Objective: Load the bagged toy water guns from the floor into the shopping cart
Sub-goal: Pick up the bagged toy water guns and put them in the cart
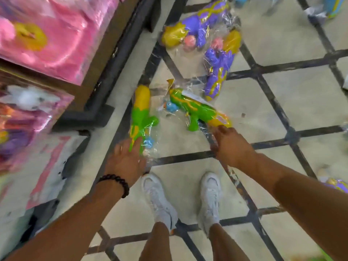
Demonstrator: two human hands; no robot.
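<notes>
The person stood on a tiled floor [282, 102] in white shoes [160, 200], both arms reaching down. Taking the shoes as the landmark, two bagged green-and-yellow water guns lay on the floor just beyond them. The left hand [128, 159] rested on the near end of the left green gun [141, 117], fingers spread and fairly straight over its clear bag; whether they had closed on it could not be told through the blur. The right hand [229, 144] reached the yellow end of the right green gun [197, 110], fingers bent down onto the bag, the grip itself hidden. Farther beyond the shoes lay two bagged purple-and-yellow guns [207, 34], touching each other. Left of the shoes stood a dark shelf [105, 72] with pink packaged toys [56, 31]. A beaded bracelet [116, 183] circled the left wrist.
</notes>
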